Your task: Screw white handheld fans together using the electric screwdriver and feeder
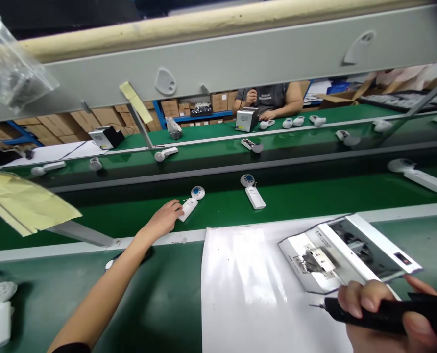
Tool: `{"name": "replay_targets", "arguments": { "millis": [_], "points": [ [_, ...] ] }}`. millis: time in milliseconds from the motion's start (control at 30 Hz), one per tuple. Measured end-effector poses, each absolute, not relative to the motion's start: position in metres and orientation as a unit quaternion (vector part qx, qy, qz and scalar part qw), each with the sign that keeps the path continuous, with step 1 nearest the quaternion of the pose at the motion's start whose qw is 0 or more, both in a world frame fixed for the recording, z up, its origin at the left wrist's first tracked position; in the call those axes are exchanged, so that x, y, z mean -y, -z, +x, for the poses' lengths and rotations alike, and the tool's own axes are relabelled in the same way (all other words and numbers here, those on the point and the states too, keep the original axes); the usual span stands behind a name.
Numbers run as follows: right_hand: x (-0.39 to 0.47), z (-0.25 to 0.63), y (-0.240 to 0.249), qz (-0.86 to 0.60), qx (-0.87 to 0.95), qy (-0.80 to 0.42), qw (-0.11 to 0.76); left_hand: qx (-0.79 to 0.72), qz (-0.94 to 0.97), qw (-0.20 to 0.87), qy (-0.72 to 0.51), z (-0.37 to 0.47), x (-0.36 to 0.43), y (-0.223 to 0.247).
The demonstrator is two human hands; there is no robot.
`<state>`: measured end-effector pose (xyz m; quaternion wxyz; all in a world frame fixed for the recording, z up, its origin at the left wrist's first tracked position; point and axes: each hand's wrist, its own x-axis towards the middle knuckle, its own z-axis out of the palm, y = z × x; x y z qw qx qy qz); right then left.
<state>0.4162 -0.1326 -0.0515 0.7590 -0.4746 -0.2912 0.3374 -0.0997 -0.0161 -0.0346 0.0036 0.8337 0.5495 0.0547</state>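
- The right hand (383, 314) is low and close, its fingers wrapped tight around a black tool (383, 311).
- Just past it, a white machine (347, 255) sits on a white sheet (240, 289) on the table (159, 294).
- The left hand (164, 219) reaches out, fingers loosely curled on a small white fan (189, 205) on the green belt (314, 196).
- Another fan (253, 192) lies near.
- Far across, a person (268, 99) sits.

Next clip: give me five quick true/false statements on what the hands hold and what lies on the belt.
1. The left hand rests on a white handheld device on the green belt. True.
2. The right hand holds a yellow brush. False: a black pen-shaped tool.
3. A second white device lies on the belt. True.
4. The metal fixture sits on bare belt. False: on a white sheet.
5. The right hand is empty. False.
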Motion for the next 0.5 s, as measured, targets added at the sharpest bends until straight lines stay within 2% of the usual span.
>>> {"name": "replay_targets", "arguments": {
  "millis": [167,367,500],
  "points": [
    [0.127,0.412,0.035,-0.449,0.29,-0.347,0.77,-0.517,0.849,-0.011,-0.107,-0.02,-0.005,0.021],
    [0.096,0.39,0.001,-0.382,0.408,-0.363,0.746,-0.437,0.889,0.044,-0.13,0.134,-0.07,0.063],
    [0.075,0.372,-0.01,-0.369,0.438,-0.261,0.777,-0.456,0.878,0.065,-0.133,0.152,-0.099,0.086]
  ]
}}
